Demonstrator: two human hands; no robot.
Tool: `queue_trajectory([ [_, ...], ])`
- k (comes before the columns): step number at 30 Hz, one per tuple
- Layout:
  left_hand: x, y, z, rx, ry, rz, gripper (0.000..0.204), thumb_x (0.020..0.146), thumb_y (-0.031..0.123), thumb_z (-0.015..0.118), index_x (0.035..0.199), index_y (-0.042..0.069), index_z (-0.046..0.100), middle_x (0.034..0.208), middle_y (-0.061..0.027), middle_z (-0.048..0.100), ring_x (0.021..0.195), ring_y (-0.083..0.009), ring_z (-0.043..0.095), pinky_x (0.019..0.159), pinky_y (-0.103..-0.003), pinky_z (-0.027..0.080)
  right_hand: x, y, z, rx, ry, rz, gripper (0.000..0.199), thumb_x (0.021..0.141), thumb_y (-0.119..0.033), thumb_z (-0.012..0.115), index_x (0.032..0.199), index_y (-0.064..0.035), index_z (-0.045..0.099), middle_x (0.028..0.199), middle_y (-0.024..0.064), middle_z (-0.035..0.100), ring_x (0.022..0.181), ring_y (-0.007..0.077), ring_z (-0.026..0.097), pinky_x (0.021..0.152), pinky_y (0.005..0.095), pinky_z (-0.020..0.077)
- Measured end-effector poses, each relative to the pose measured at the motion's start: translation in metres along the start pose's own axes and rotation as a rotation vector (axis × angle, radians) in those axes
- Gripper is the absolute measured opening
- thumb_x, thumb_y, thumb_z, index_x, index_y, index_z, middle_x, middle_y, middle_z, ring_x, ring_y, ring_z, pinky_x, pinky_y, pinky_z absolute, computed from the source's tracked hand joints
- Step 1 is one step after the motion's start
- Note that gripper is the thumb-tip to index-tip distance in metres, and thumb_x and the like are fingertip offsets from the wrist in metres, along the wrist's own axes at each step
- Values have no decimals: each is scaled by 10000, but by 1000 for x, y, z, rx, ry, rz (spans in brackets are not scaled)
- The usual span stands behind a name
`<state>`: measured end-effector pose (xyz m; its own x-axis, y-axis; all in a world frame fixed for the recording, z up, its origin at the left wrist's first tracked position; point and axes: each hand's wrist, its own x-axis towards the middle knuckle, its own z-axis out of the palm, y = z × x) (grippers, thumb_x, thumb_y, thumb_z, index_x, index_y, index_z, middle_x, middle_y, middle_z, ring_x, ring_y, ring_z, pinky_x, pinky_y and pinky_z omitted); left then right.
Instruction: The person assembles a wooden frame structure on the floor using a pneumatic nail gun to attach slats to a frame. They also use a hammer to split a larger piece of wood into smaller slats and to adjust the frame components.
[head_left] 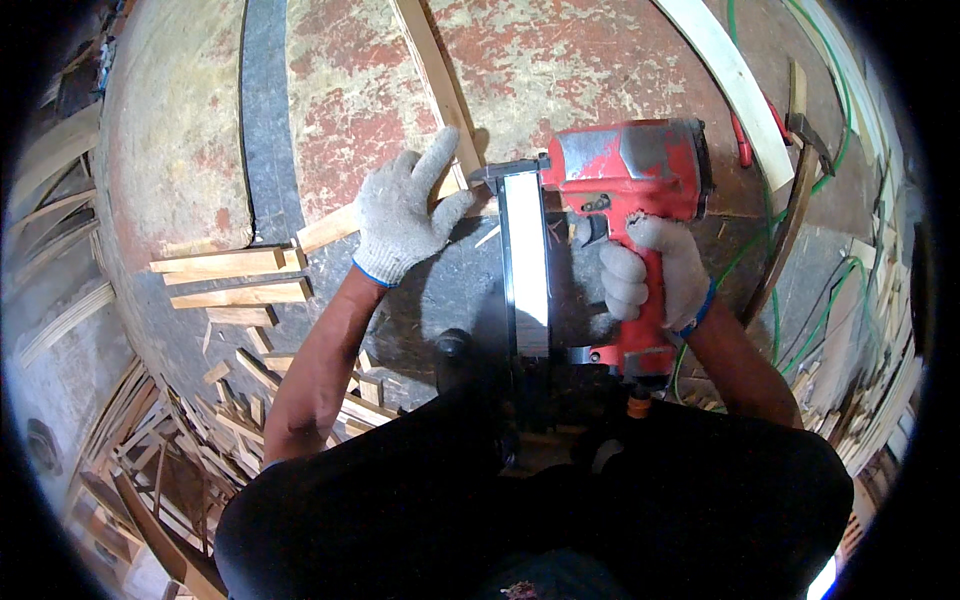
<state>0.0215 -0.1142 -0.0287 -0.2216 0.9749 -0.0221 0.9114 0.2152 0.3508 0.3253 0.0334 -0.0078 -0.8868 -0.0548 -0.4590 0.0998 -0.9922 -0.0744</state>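
Observation:
My right hand (660, 270), in a pale knit glove, is wrapped round the handle of a red nail gun (625, 165) with worn paint, fingers close to its trigger. The gun lies level, its nose pointing left, its long silver magazine (526, 260) reaching back toward my body. In a matching glove, my left hand (405, 210) lies over a short wooden strip (328, 228), index finger and thumb stretched apart and the other fingers partly hidden. A long wooden strip (435, 75) runs away from me and meets the short one beside the gun's nose. The exact contact there is hidden.
Cut wood pieces (240, 293) lie at the left, with scrap wood (235, 425) heaped below. A hammer (808, 135), a pale board (735, 80), red-handled pliers (741, 140) and a green hose (848, 90) are at the right. The worktop (340, 60) has worn paint.

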Motion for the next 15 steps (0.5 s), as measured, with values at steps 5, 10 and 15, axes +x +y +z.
queue_trajectory([
  [5, 2, -2, -3, -22, 15, 22, 847, 816, 345, 783, 1562, 116, 454, 1076, -175, 665, 959, -389, 649, 830, -481, 520, 1, 0, -4, 59, -29, -8, 491, 938, -408, 634, 1247, -40, 534, 655, -27, 476, 495, 126, 411, 477, 323, 416],
  [10, -7, -12, -6, -123, 101, 52, 868, 824, 369, 820, 1525, 10, 455, 1262, -232, 637, 1126, -411, 630, 950, -472, 515, 4, -1, 2, 6, -40, -18, 544, 943, -420, 638, 1296, -25, 515, 644, -28, 462, 491, 126, 408, 465, 319, 408],
  [15, -20, -19, -17, -196, 200, 47, 781, 832, 245, 825, 1518, 62, 498, 1325, -219, 632, 1257, -398, 578, 1087, -479, 445, 4, -4, 2, 30, -86, -60, 548, 941, -411, 639, 1298, -16, 511, 631, -26, 451, 488, 128, 416, 464, 326, 410],
])
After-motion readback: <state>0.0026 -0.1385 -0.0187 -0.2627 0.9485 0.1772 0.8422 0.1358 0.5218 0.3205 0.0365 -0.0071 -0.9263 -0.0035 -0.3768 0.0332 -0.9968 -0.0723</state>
